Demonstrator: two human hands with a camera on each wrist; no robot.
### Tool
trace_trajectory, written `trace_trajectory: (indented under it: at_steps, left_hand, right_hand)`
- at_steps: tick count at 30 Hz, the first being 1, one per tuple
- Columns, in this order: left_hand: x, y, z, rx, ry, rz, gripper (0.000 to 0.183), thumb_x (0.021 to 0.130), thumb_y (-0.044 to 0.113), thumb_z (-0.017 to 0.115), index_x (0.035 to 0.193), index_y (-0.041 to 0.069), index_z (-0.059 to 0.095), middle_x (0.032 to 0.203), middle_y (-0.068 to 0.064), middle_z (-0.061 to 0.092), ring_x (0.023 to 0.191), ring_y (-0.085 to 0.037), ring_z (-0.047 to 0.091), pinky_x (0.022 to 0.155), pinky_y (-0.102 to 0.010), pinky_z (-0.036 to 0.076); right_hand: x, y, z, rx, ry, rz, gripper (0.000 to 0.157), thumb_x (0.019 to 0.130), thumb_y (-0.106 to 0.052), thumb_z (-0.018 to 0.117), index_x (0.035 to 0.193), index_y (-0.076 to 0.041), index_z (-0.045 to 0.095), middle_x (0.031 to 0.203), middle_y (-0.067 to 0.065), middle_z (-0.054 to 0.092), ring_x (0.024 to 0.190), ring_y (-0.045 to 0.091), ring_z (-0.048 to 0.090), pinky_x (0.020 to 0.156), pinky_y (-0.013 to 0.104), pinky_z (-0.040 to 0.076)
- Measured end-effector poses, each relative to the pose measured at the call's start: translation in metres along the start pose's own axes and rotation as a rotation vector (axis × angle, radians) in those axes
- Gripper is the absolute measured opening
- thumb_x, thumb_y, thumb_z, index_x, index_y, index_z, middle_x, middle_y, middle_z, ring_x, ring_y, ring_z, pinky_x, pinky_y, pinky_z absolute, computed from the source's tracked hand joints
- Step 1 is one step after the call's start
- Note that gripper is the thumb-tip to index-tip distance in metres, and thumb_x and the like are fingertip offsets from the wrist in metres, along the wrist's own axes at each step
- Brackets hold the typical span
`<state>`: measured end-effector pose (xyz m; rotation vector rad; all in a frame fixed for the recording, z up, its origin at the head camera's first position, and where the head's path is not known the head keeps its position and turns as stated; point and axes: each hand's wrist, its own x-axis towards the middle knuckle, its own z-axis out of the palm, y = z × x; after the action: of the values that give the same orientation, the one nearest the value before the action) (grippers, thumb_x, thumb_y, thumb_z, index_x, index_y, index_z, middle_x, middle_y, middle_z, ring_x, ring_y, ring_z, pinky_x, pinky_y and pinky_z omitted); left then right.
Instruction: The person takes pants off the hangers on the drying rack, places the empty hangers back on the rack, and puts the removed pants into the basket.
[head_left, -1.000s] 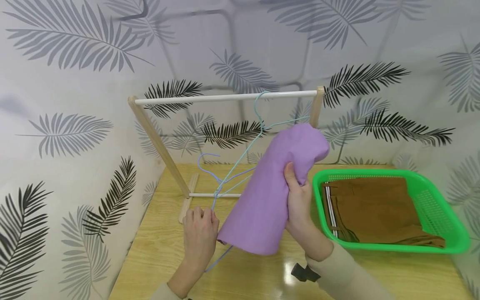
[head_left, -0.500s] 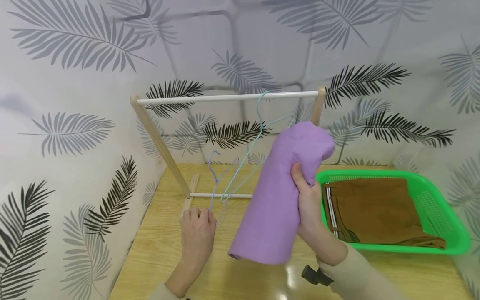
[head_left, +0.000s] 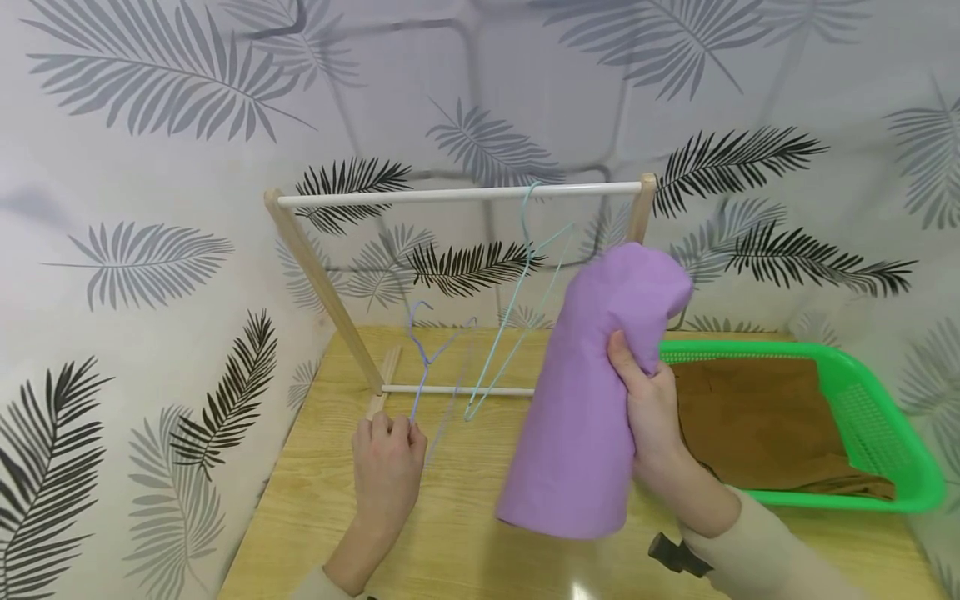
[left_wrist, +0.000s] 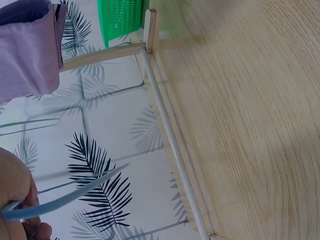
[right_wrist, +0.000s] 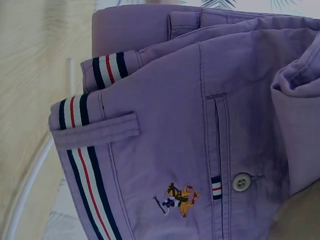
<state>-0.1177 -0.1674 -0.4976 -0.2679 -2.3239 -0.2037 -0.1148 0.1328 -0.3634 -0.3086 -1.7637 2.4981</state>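
My left hand [head_left: 386, 467] grips a blue hanger [head_left: 427, 362] low on the left, its hook pointing up. Up close in the left wrist view, the hanger [left_wrist: 65, 201] passes through the curled fingers. To the right, my right hand [head_left: 654, 408] holds folded purple pants [head_left: 573, 433] above the table, thumb in front. In the right wrist view the pants [right_wrist: 160, 125] show a striped waistband, a belt loop, a buttoned pocket and a small embroidered figure. The pants and the hanger are apart.
Behind the hands stands a wooden rack with a white top bar [head_left: 465, 195]. A teal hanger [head_left: 528, 258] hangs from it, turned at an angle. At right, a green basket [head_left: 911, 442] contains a folded brown garment [head_left: 757, 417]. A leaf-patterned wall covering [head_left: 150, 350] rises behind.
The pants have moved right with my right hand, away from both hangers. The teal hanger has swung round on the bar, and the blue hanger has turned in my left hand.
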Motion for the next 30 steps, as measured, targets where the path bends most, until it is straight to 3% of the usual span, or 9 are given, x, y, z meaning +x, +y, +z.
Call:
trace_trajectory:
  at_steps: [17,30]
  left_hand:
    - [0.000,-0.003,-0.003,-0.001,0.012,-0.011,0.025,0.081,0.000,0.075,0.064,0.003,0.057,0.064,-0.005,0.046,0.064,-0.019,0.036,0.063,-0.028,0.031]
    - [-0.001,-0.004,-0.004,0.002,0.008,-0.016,0.024,0.082,0.002,0.074,0.065,0.003,0.057,0.067,-0.006,0.046,0.066,-0.021,0.038,0.063,-0.029,0.033]
  right_hand:
    - [-0.002,-0.003,-0.036,-0.210,-0.032,-0.008,0.020,0.104,-0.039,0.064,0.099,-0.019,0.066,0.081,-0.011,0.078,0.075,0.010,0.076,0.072,0.029,0.063]
    - [-0.002,-0.020,-0.075,-0.343,-0.030,0.055,0.022,0.104,-0.043,0.064,0.099,-0.022,0.064,0.079,-0.013,0.076,0.073,0.009,0.075,0.069,0.028,0.062]
